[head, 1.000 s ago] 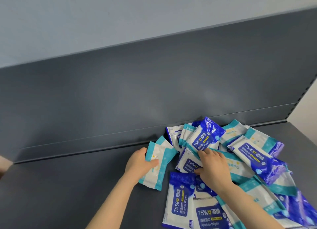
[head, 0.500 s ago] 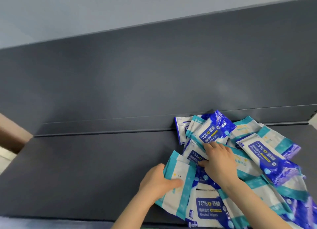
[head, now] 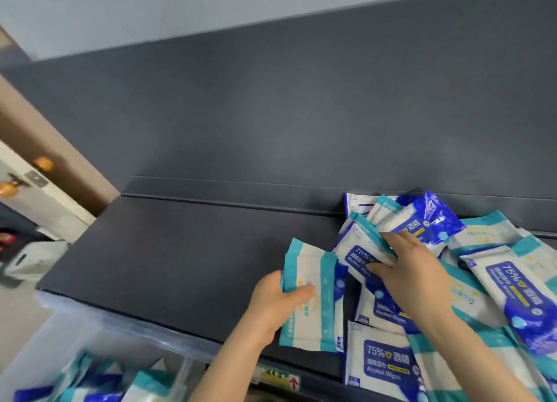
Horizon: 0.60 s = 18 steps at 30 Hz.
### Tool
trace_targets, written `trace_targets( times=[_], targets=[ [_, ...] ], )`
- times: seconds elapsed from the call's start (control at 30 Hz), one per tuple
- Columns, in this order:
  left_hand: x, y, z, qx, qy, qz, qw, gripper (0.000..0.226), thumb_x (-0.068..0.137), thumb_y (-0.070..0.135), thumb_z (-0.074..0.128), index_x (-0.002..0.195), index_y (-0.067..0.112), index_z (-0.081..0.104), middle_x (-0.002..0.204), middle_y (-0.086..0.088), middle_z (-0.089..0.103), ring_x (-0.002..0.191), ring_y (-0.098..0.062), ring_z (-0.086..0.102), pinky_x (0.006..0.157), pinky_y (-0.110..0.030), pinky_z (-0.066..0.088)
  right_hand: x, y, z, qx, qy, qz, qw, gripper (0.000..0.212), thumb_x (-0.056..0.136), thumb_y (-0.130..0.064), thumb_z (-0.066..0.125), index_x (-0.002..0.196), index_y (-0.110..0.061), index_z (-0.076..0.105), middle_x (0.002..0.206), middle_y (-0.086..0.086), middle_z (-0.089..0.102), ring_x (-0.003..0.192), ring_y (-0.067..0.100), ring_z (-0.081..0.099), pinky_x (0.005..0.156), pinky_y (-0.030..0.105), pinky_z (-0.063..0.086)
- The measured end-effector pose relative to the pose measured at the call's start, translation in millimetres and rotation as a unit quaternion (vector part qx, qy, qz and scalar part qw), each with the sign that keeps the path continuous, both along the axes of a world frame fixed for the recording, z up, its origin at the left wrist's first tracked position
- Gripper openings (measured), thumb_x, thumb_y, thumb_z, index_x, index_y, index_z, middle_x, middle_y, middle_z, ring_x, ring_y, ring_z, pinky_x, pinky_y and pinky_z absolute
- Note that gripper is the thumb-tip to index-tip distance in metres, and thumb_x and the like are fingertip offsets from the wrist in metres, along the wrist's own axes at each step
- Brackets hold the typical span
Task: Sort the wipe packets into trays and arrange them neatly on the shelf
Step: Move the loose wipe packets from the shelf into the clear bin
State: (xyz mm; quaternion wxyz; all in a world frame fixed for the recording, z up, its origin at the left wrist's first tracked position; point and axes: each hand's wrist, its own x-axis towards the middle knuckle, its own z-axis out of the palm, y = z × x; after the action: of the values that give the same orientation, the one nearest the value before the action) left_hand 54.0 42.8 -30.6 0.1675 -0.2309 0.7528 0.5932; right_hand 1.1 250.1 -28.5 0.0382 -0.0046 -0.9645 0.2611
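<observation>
Two hands work over the dark shelf (head: 180, 257). Left hand (head: 271, 302): forearm comes in from the lower edge, thumb laid across the top of a thin stack of teal-and-white packets (head: 313, 299), fingers curled under its left edge, gripping it. Right hand (head: 413, 269): reaches further back into the loose pile (head: 494, 284), fingers spread over a blue alcohol-wipe packet (head: 358, 260); whether it pinches anything, cannot tell.

Held stack: flat, long axis front-to-back, far end toward the back panel (head: 271, 115), near end close to the shelf's front edge, right side against the pile. Left of the stack, bare shelf surface runs to the left edge. Below the front edge, a clear bin (head: 99, 335) holds more packets.
</observation>
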Motion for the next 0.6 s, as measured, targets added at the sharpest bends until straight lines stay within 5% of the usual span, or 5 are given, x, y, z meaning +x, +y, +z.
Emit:
trace_targets(
  times=[0.33,0.47,0.6],
  targets=[
    [44,-79,12,0.008,0.069,0.141,0.988,0.025,0.085,0.021,0.071,0.106,0.019,0.058,0.103,0.005,0.069,0.093,-0.008,0.067,0.070,-0.026,0.055,12,-79,21,-0.038,0.045,0.078,0.995,0.044,0.076,-0.025,0.076,0.118,-0.018,0.062,0.110,-0.006,0.059,0.097,0.019,0.057,0.062,0.029,0.039],
    [76,-126,11,0.002,0.064,0.192,0.979,0.029,0.082,0.027,0.074,0.106,0.022,0.058,0.104,0.006,0.069,0.093,-0.010,0.068,0.082,-0.038,0.058,29,-131,29,-0.042,0.048,0.122,0.990,0.042,0.077,-0.026,0.075,0.116,-0.023,0.062,0.103,-0.013,0.057,0.088,0.010,0.052,0.056,0.026,0.035],
    [114,-176,11,-0.004,0.082,0.245,0.966,0.021,0.083,0.022,0.072,0.102,0.019,0.064,0.098,0.007,0.073,0.086,-0.007,0.070,0.065,-0.023,0.056,49,-185,31,-0.043,0.045,0.181,0.982,0.042,0.078,-0.028,0.074,0.118,-0.023,0.060,0.105,-0.012,0.060,0.085,0.002,0.044,0.052,0.020,0.032]
  ],
)
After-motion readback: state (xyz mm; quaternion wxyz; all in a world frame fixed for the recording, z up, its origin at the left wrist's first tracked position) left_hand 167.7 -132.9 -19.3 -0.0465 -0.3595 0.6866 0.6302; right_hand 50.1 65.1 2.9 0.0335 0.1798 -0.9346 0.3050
